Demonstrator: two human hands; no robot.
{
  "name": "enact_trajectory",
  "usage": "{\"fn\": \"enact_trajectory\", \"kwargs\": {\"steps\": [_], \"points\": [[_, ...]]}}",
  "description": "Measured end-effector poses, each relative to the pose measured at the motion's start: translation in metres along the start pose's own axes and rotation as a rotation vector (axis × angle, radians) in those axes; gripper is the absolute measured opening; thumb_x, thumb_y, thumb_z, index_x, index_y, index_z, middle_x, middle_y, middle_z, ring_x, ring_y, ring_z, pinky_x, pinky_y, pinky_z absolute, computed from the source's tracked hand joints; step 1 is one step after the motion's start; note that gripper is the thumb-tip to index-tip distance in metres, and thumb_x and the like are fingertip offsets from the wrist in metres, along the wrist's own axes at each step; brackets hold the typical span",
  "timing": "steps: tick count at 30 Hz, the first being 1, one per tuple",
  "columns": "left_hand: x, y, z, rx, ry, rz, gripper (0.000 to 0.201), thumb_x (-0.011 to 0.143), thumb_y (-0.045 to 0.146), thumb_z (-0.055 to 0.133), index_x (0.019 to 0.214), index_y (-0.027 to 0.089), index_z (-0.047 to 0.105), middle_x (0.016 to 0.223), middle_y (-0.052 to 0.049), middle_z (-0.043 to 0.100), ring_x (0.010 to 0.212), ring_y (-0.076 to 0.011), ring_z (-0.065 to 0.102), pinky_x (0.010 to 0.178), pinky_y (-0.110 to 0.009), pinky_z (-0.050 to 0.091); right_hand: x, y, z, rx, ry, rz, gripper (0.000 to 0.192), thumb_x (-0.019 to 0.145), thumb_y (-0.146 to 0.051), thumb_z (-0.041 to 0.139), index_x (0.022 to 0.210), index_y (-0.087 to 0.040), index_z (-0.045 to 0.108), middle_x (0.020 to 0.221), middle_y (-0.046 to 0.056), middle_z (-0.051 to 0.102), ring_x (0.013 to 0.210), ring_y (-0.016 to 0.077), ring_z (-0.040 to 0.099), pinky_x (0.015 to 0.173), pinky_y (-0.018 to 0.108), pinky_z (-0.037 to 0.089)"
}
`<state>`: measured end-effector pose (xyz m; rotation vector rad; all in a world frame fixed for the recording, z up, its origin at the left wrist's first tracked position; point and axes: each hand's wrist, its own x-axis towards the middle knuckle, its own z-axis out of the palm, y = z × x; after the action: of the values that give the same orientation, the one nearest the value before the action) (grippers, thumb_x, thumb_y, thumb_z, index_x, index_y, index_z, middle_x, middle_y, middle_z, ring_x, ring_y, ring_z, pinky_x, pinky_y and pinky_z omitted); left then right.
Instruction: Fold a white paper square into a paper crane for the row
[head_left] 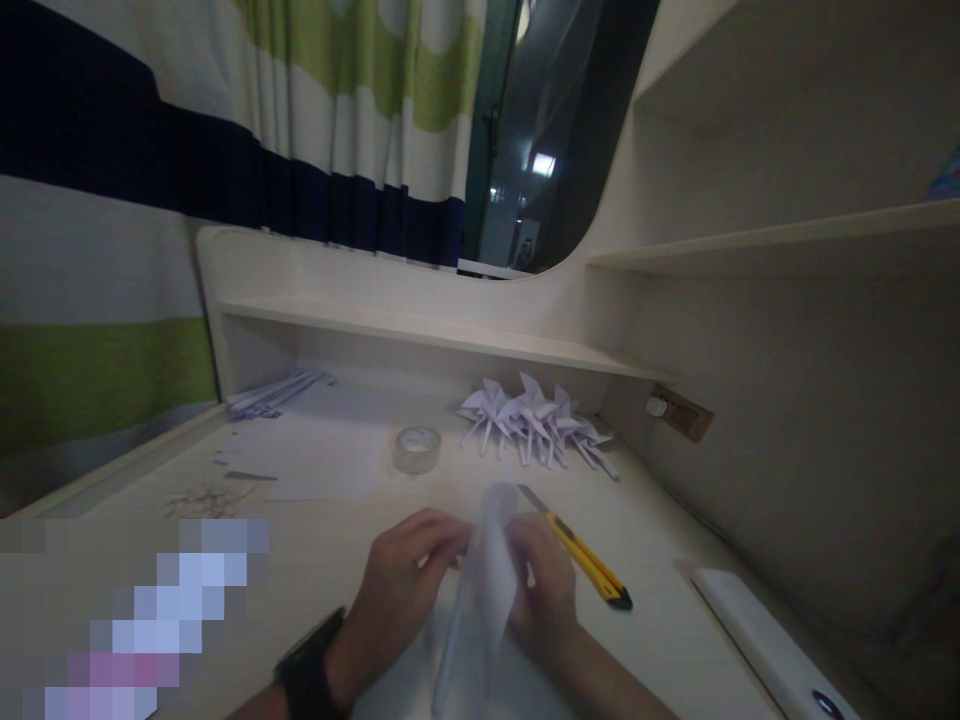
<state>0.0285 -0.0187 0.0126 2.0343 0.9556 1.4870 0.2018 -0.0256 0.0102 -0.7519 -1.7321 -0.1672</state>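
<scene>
Both hands meet in front of me around a curled piece of white paper [496, 580], which is blurred. My left hand [397, 570], with a dark watch on the wrist, is closed in a pinch at the paper's left side. A thin white paper stick [448, 650] slants down from just below its fingertips. My right hand [544, 590] is closed on the paper's right edge, its fingertips partly hidden behind it. A yellow utility knife [589, 560] with its blade out lies just right of that hand.
White paper pinwheels [529, 420] are bunched at the back. Clear tape [417, 450] stands left of them. Paper sheets [322, 450], rolled paper sticks [281, 392] and small pale bits [206, 500] lie at left. A white case [772, 640] lies at right, below a wall socket [681, 412].
</scene>
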Motion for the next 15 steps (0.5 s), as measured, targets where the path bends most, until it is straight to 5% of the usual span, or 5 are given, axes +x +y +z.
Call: {"fn": "enact_trajectory", "kwargs": {"steps": [9, 15], "points": [[-0.003, 0.014, -0.01, 0.057, -0.047, 0.13, 0.021, 0.084, 0.017, 0.054, 0.094, 0.023, 0.072, 0.085, -0.005, 0.069, 0.077, -0.017, 0.065, 0.071, -0.024, 0.053, 0.006, -0.012, 0.0, 0.066, -0.011, 0.11, 0.014, 0.079, -0.009, 0.044, 0.074, -0.02, 0.052, 0.069, 0.002, 0.053, 0.06, 0.0152, 0.051, 0.052, 0.025, 0.04], [-0.001, 0.009, -0.004, 0.0, 0.003, 0.062, 0.023, 0.086, 0.015, 0.05, 0.083, 0.021, 0.072, 0.072, -0.003, 0.065, 0.063, -0.0142, 0.061, 0.06, -0.022, 0.05, -0.004, 0.0, -0.001, -0.076, -0.015, -0.081, 0.018, 0.077, -0.007, 0.05, 0.09, -0.019, 0.053, 0.077, 0.005, 0.057, 0.069, 0.0183, 0.057, 0.056, 0.028, 0.045]]}}
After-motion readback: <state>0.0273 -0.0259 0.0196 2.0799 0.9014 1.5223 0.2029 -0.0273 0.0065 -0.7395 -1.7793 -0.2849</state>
